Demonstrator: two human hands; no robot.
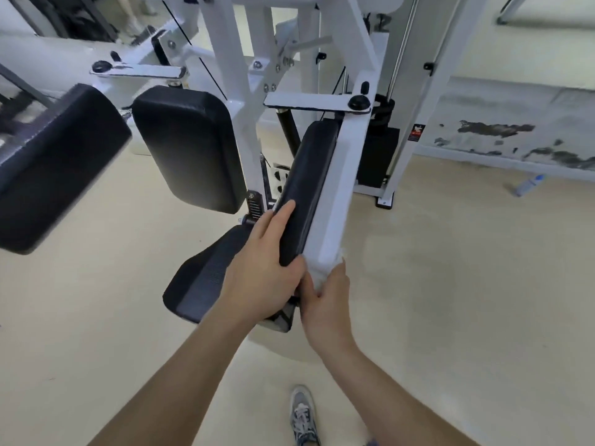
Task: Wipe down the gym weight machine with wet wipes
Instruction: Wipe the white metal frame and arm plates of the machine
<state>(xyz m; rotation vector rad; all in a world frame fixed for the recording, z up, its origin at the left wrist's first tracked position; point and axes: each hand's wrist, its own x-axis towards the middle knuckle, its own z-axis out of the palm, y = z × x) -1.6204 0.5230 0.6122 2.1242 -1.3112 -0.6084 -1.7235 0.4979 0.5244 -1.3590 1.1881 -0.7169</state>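
White wipe [324, 274], gripped pad [309, 185], bottle [529, 184] on floor [450, 284]

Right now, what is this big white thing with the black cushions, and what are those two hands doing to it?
It is a gym weight machine: a white metal frame with black cushions. The picture comes from a camera worn on the person's head, looking down, so the hands reach in from the bottom. The left hand holds the lower end of a long black pad. The right hand holds a white wet wipe against the white bar beside that pad, to clean it. Below the hands is the black seat. On the floor you can see one grey shoe and a small bottle lying near the wall.
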